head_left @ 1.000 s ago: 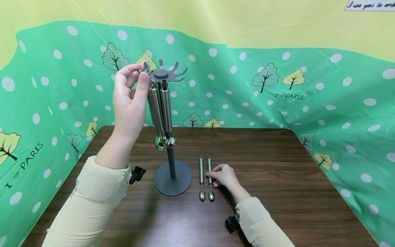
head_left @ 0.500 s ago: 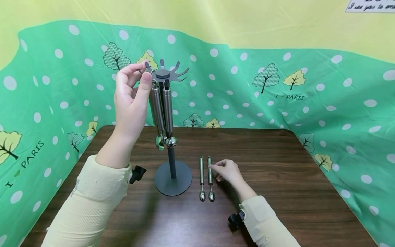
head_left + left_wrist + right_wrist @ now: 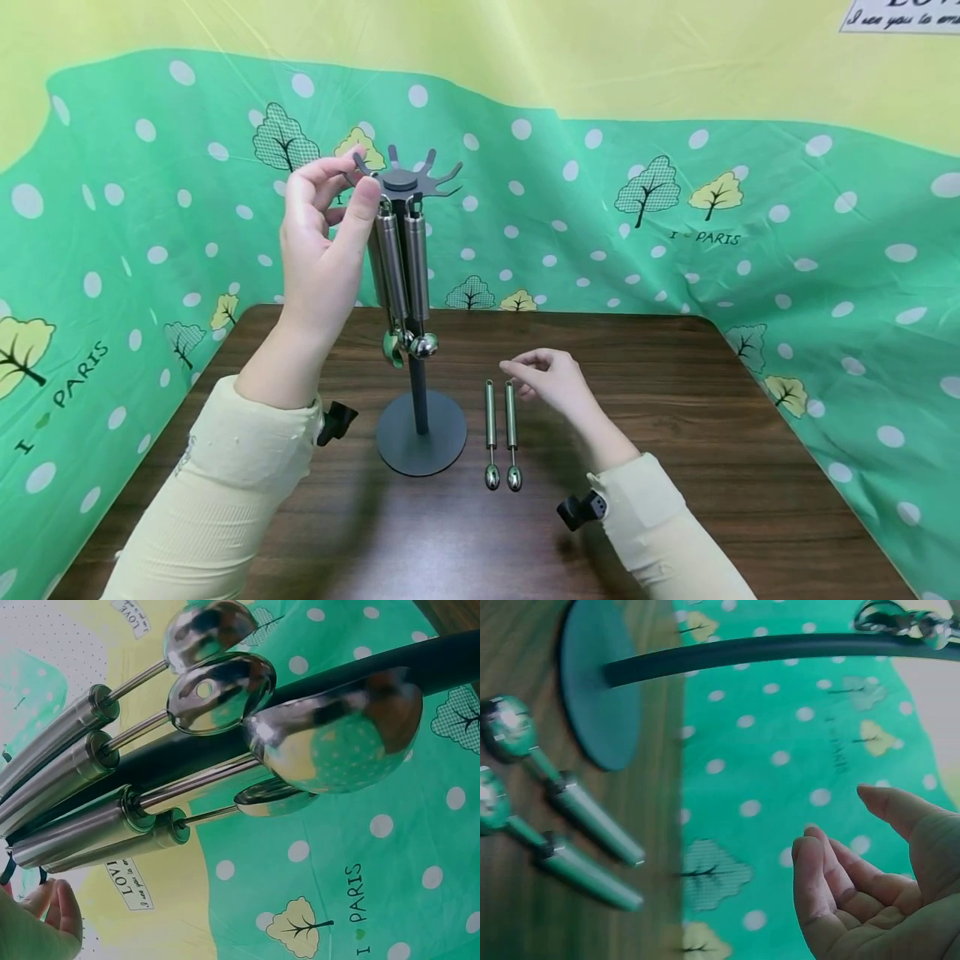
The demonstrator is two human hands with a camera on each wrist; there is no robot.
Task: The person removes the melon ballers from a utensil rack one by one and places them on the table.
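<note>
A dark rotary utensil stand (image 3: 420, 454) rises from the table, with several steel-handled scoops (image 3: 393, 258) hanging from its top. My left hand (image 3: 318, 242) is at the stand's left hooks, a hook between thumb and fingers. In the left wrist view, the rounded bowls of the scoops (image 3: 334, 739) fill the middle, one with a small hole. Two small melon ballers lie side by side on the table, a left one (image 3: 491, 417) and a right one (image 3: 512, 417). Above their handle ends hovers my right hand (image 3: 551, 379), holding nothing, thumb and fingers apart in the right wrist view (image 3: 870, 877).
The dark wooden table (image 3: 675, 433) runs back to a green and yellow printed cloth (image 3: 570, 192). A black wrist camera (image 3: 581, 510) sits at the right sleeve, and another camera (image 3: 337, 422) at the left.
My right hand has left the right melon baller and moved up and away from the table. The hanging scoops have swung slightly right, and my left hand has shifted right with the stand's top.
</note>
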